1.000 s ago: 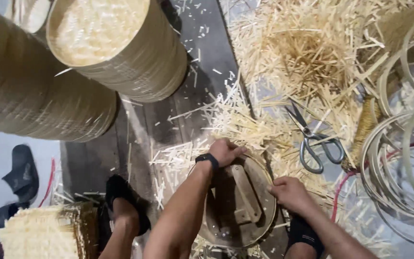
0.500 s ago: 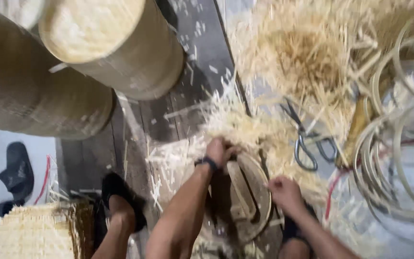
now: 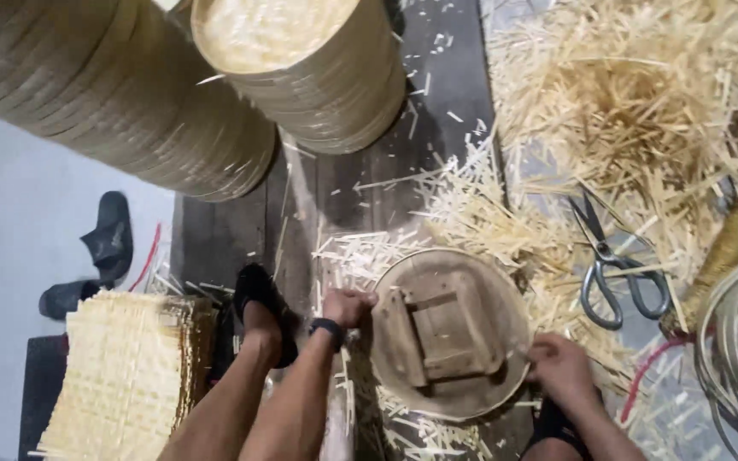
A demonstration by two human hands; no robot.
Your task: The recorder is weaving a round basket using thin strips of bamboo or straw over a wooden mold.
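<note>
Head view: left hand (image 3: 348, 306) fisted, gripping round wooden form (image 3: 450, 333) at its 9 o'clock rim. Right hand (image 3: 561, 369) curled, pinching rim at 4 o'clock. Form sits bottom centre; scissors (image 3: 612, 265) at its 2 o'clock.

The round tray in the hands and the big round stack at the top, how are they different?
The round tray is one shallow piece, gripped at its rim by the left hand and the right hand; the stack is tall, many layers high, and nobody touches it. The tray shows a wooden block frame in its middle; the stack's top is a plain pale woven face. Both are round and straw-coloured.
</note>
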